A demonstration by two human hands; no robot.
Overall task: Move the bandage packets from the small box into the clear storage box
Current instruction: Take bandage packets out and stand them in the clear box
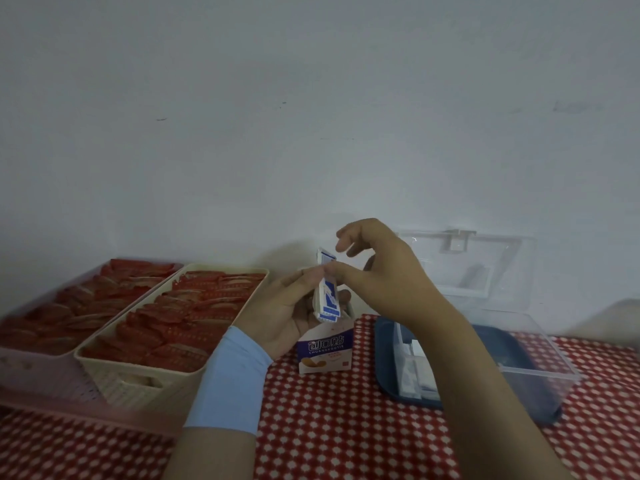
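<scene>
While the small box (325, 348) stood upright and open on the checked tablecloth (329, 427), a thin stack of blue-and-white bandage packets (327, 292) was held above its mouth, standing nearly on end. The left hand (291, 313), with a pale blue sleeve (228, 379) at its wrist, cupped the stack from the left, fingers wrapped around its lower half. The right hand (377, 271) came in from the right and pinched the stack near its upper part between thumb and forefinger, the other fingers curled loosely above and touching nothing. Both hands were therefore closed on the packets.

Such packets looked light, flat and papery, probably slick against one another, so a loose stack would likely fan out or slip if squeezed only at one end. A pinch across the flat faces near the middle seemed the safer hold.

The clear storage box (540, 358) sat to the right of the small box, on a dark blue tray (384, 372), its lid raised against the far wall, with white packets already inside. To the left stood a cream basket (138, 375) and a pink basket (41, 368), both full of red items.
</scene>
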